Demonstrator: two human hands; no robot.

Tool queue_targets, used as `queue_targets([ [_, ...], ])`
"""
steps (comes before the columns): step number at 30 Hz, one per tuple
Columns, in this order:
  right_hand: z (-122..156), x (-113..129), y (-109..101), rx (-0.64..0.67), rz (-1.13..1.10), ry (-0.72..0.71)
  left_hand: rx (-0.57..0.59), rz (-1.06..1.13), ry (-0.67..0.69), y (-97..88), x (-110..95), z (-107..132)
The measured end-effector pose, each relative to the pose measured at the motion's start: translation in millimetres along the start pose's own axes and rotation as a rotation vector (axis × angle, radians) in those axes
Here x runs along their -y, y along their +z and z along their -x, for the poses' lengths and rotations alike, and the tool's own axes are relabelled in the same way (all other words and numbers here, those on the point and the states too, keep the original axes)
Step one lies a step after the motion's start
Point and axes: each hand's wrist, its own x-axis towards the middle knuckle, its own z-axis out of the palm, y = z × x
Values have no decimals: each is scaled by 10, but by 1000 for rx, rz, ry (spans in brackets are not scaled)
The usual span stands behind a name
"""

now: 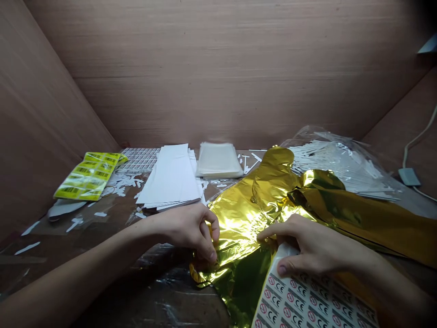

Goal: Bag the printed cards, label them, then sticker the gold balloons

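A shiny gold foil balloon (239, 200), flat and creased, lies across the middle of the table. My left hand (196, 230) is at its near left edge, fingers curled and thumb pressed against the foil; its fingertips are partly hidden. My right hand (307, 246) grips a sheet of small CE warning stickers (300, 303) at its upper corner, thumb on top. The right index finger reaches out onto the gold foil. The sticker sheet slants toward me and overlaps the balloon's lower part.
Behind stand a white paper stack (170, 175) and a pile of clear bags (219, 159). Yellow barcode labels (89, 175) and another sticker sheet (141, 157) lie left, among paper scraps. At right are a bag of white sticks (334, 159), more gold foil (368, 214) and a cable (408, 150).
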Motion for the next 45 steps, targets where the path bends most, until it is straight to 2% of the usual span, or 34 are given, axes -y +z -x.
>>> queue_targets([
  [7,4,-8,17,-43,6,-56,37,48,-69,28,14,-4],
  [13,-6,9,11,-59,16,-86,14,-21,-73,41,-14,6],
  [20,-11,-2,20,-57,-1,-49,5,-63,-91,45,-36,20],
  [31,-25,65,-27,-65,-8,-120,-79,-93,-124,92,-58,45],
  [38,-17,50,-18,-90,-2,-143,14,51,-98,51,-52,67],
  [45,-20,63,-22,-93,18,-129,-8,2,-100,75,-31,52],
])
